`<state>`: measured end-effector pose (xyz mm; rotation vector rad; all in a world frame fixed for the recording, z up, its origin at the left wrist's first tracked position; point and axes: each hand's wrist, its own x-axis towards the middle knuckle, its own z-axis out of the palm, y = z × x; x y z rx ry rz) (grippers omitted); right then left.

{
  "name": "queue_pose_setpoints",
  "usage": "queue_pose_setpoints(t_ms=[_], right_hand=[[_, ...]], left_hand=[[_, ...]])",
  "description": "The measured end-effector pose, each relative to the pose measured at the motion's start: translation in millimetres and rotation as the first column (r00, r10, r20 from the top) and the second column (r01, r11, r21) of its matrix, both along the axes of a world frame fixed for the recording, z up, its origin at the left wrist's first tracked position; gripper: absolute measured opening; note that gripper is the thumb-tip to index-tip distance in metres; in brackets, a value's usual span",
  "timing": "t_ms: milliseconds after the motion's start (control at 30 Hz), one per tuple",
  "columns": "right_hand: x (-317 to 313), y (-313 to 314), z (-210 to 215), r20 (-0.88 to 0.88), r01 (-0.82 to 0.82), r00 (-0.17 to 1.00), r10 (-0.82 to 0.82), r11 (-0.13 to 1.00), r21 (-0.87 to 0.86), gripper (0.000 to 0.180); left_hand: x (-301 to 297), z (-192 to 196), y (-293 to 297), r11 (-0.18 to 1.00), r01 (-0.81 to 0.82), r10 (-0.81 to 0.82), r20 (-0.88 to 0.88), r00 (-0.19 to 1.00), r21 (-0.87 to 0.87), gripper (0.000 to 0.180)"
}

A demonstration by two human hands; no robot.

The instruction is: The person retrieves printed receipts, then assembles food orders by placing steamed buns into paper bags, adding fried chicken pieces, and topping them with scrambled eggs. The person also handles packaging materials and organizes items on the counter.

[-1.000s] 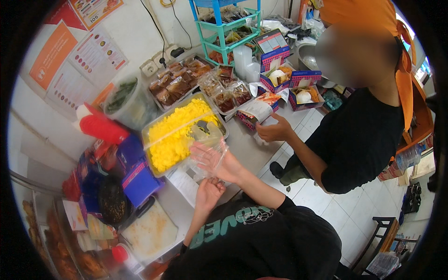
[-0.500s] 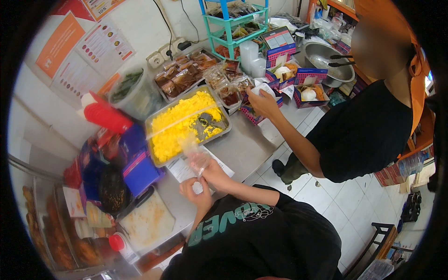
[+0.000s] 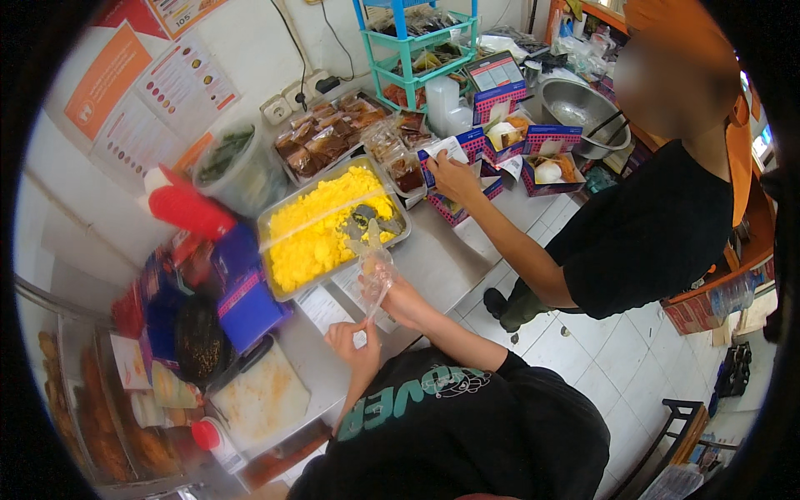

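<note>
My left hand [image 3: 352, 340] pinches the cuff of a clear plastic glove [image 3: 372, 265]; something small and white, too unclear to name, shows at its fingers. The glove is partly drawn over my right hand [image 3: 400, 300], whose fingers stretch forward inside it, with loose fingertips of plastic beyond them. Just ahead, a metal tray [image 3: 406, 234] holds crumbly yellow food [image 3: 304, 235], and a dark utensil or dish [image 3: 360, 222] lies in its right part. Beneath my hands, white printed paper [image 3: 325, 312] rests on the steel counter.
To the left are blue boxes [image 3: 250, 310], a stained cutting board [image 3: 265, 390] and a red-capped bottle [image 3: 206, 435]. Packed sauces [image 3: 327, 133] stand behind the tray. A co-worker [image 3: 642, 233] at the right handles paper beside open meal boxes [image 3: 550, 173].
My right hand has moved forward and right, pushing further into the glove, while my left hand draws on its cuff. The co-worker's hand has shifted left with the paper.
</note>
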<state>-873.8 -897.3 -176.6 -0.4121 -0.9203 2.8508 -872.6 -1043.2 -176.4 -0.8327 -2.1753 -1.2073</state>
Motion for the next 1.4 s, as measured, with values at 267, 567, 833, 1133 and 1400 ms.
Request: queue_pose_setpoints(t_ms=[267,567,833,1133,1400], right_hand=[[7,-8,-18,0.07,0.286,0.954,-0.29,0.956,0.068,0.051],[11,23,-24,-0.036,0.219,0.972,-0.23,0.954,-0.204,0.063],[17,53,-25,-0.051,-0.172,0.983,0.175,0.983,0.068,0.068],[20,44,-38,0.049,-0.317,0.948,0.315,0.922,0.22,0.058],[31,55,-12,0.1,-0.23,0.973,0.207,0.88,0.417,0.044]], left_hand=[[2,-9,9,0.995,0.093,-0.092,0.028,0.995,-0.046,0.015],[10,-8,35,0.95,0.283,-0.277,0.061,0.959,-0.133,0.014],[14,-11,41,0.961,0.246,-0.241,0.054,0.969,-0.128,0.015],[0,-5,39,0.998,0.044,-0.039,0.107,0.994,-0.045,0.016],[0,-7,41,0.994,0.056,-0.054,0.031,0.998,-0.095,0.017]])
